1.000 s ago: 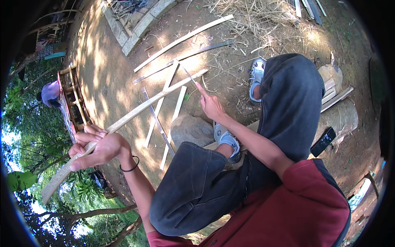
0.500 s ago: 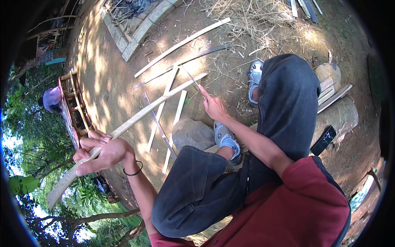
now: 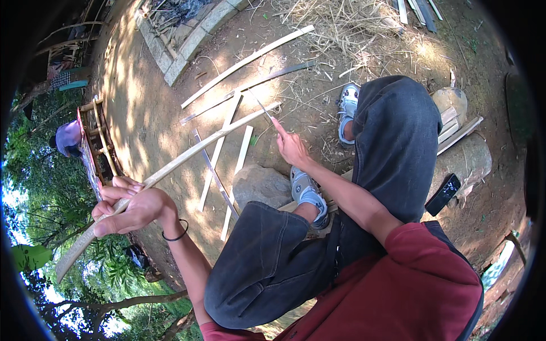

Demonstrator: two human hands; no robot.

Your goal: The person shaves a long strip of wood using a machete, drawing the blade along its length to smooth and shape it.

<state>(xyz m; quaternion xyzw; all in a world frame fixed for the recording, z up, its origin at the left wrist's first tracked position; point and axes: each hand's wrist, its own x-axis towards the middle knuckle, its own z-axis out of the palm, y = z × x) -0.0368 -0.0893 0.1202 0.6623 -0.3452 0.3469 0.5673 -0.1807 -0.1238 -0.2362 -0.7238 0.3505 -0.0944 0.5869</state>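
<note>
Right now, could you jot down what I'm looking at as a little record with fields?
Left hand: grips a long bamboo strip, held out over the dirt ground.
Right hand: holds a thin knife at the strip's far end.
Seat: person sits, grey sandals on ground.
Nearby: rock, cut slats, black phone on a log.

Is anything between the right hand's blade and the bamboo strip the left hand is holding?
Nothing visible. The right hand holds a thin blade whose tip meets the far end of the bamboo strip; the left hand grips the strip nearer its other end.
</note>
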